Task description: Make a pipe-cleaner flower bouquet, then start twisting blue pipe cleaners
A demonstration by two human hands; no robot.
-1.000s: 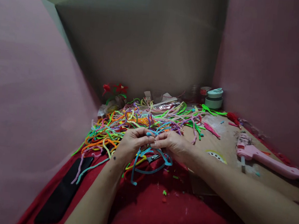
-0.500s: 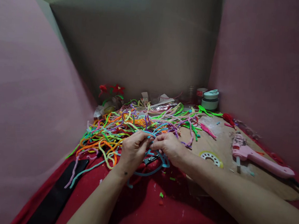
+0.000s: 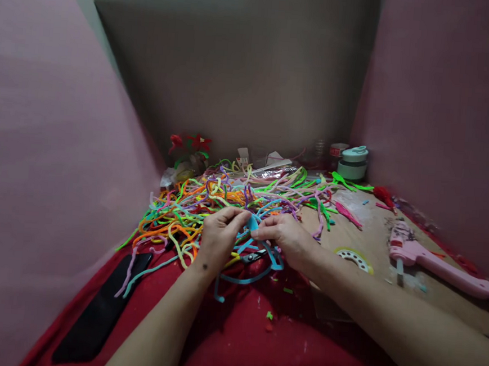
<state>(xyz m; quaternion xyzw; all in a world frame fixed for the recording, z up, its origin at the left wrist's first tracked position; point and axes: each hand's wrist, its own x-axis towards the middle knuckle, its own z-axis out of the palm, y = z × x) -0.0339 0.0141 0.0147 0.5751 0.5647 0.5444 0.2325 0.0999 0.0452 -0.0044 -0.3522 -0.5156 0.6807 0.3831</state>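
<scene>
Blue pipe cleaners (image 3: 253,223) are pinched between my two hands, with bent lengths hanging below them. My left hand (image 3: 220,234) is closed, thumb against the fingers, at the left side of the blue piece. From the right, my right hand (image 3: 285,237) grips the same blue piece between thumb and fingertips. Scissors (image 3: 252,257) with yellow handles lie under my hands on the red cloth (image 3: 232,334), partly hidden. A large tangle of multicoloured pipe cleaners (image 3: 192,204) spreads just behind and left of my hands.
On the cardboard (image 3: 371,294) at right lie a pink glue gun (image 3: 437,263) and a white-and-yellow ring-shaped piece (image 3: 353,260). A black flat object (image 3: 99,312) rests at left. A lidded mint container (image 3: 353,163) and red flowers (image 3: 199,142) stand at the back, near the walls.
The camera view has shifted, so the scene sits slightly further right. My fingertips have drawn a little apart, exposing a blue loop between them and more of the scissors.
</scene>
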